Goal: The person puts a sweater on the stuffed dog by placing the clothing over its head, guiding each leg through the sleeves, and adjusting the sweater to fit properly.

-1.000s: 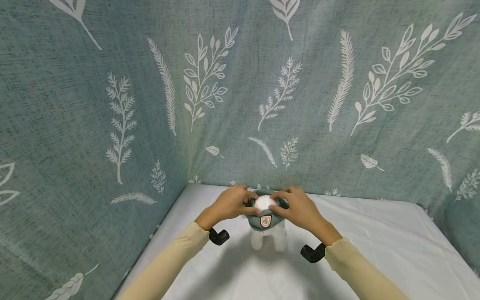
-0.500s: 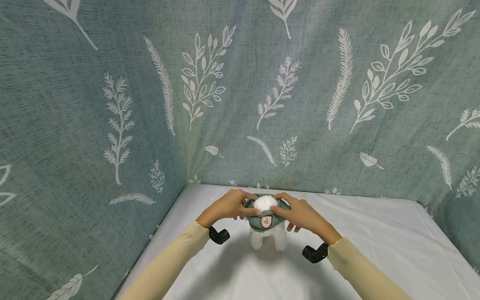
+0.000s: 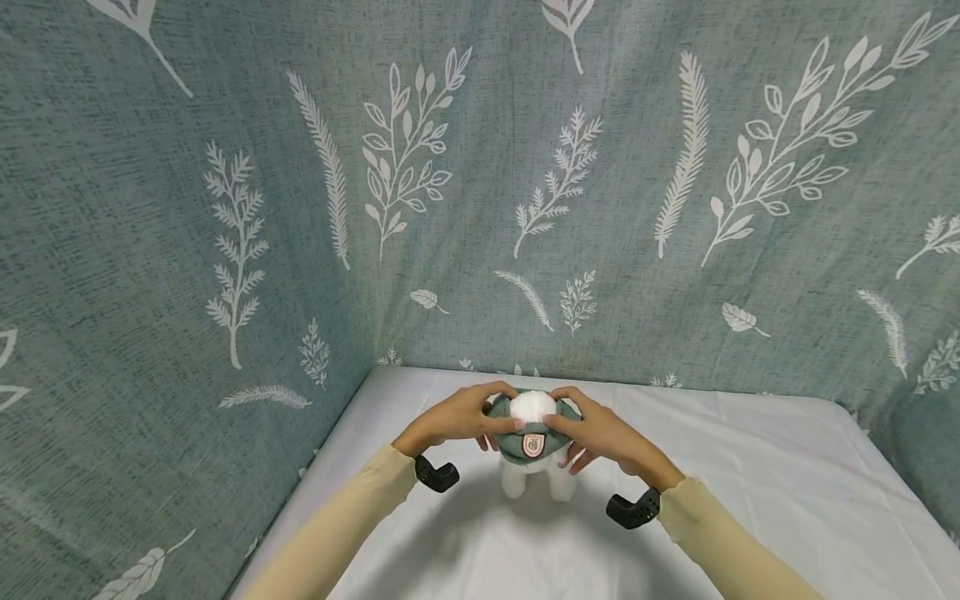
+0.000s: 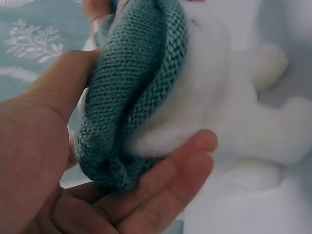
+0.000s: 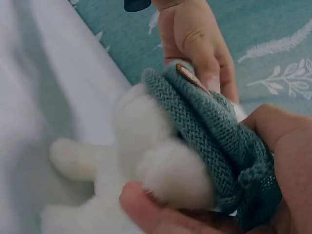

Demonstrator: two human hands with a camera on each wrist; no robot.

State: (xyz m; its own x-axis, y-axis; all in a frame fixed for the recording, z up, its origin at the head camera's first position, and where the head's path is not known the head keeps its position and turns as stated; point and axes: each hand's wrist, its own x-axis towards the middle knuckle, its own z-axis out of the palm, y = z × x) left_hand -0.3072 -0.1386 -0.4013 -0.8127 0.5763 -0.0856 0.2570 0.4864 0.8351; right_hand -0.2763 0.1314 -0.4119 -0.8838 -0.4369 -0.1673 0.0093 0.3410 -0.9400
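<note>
Left hand (image 3: 459, 417) grasping the left side of the green knitted piece (image 4: 129, 83), thumb toward its badge (image 3: 533, 446); right hand (image 3: 606, 431) grasping the right side likewise. Other fingertips of both hands lie against the white plush toy (image 5: 131, 156). Knit wraps its head, white fluff showing through the top. Toy looks upright, legs on the white sheet (image 3: 720, 467), near the sheet's back edge, closer to the back-left corner than the back-right. Step in hand, judging by the grip: adjusting the knit around the head. Next move likely calls for even two-sided handling, keeping the toy steady. Black wrist device (image 3: 633, 509) at the right cuff; leaf-print curtain (image 3: 480, 208) behind.
</note>
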